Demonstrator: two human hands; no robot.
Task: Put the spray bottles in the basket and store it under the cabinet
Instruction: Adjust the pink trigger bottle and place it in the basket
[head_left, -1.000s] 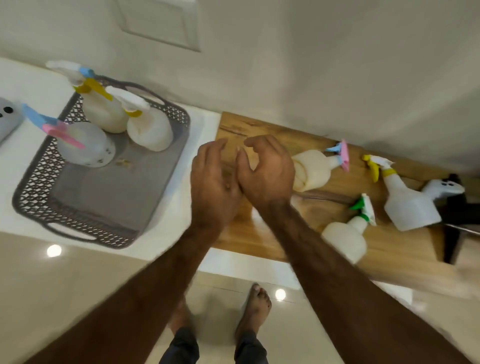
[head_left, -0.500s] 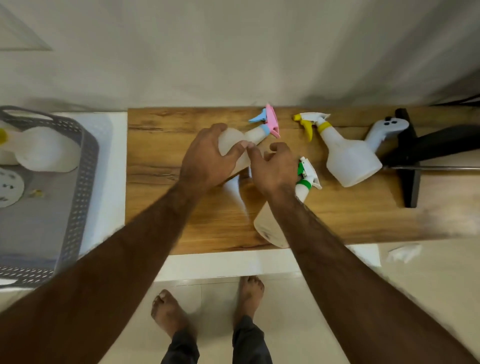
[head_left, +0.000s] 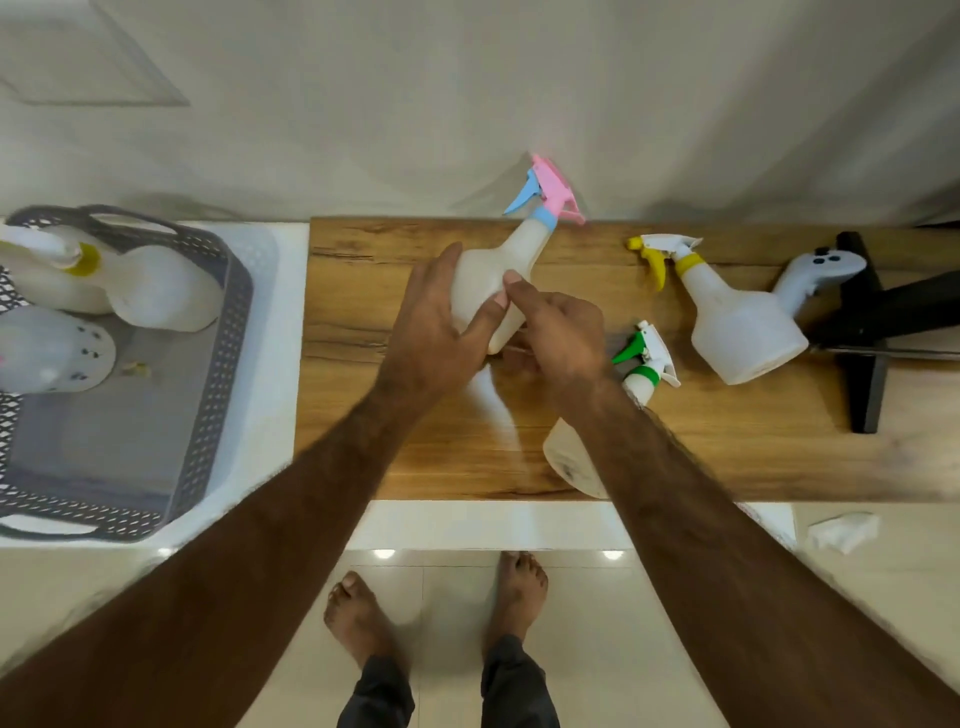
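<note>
Left hand (head_left: 441, 332) grips body of pink-nozzle spray bottle (head_left: 493, 280), tilted above wooden tabletop (head_left: 727, 452); right hand (head_left: 561, 338) steadies its base, fingers curled. Likely a lift toward basket (head_left: 218, 374) at left, holding three bottles. Green-nozzle bottle (head_left: 644, 374) and yellow-nozzle bottle (head_left: 737, 322) lie waiting.

The left hand (head_left: 441, 322) covers the lower body of the pink-headed spray bottle (head_left: 511, 249) it grips. Right of this grip, the right forearm hides most of the green-triggered bottle (head_left: 644, 371). Far left, the frame edge cuts the gray basket (head_left: 228, 332) and 2 of its bottles.
</note>
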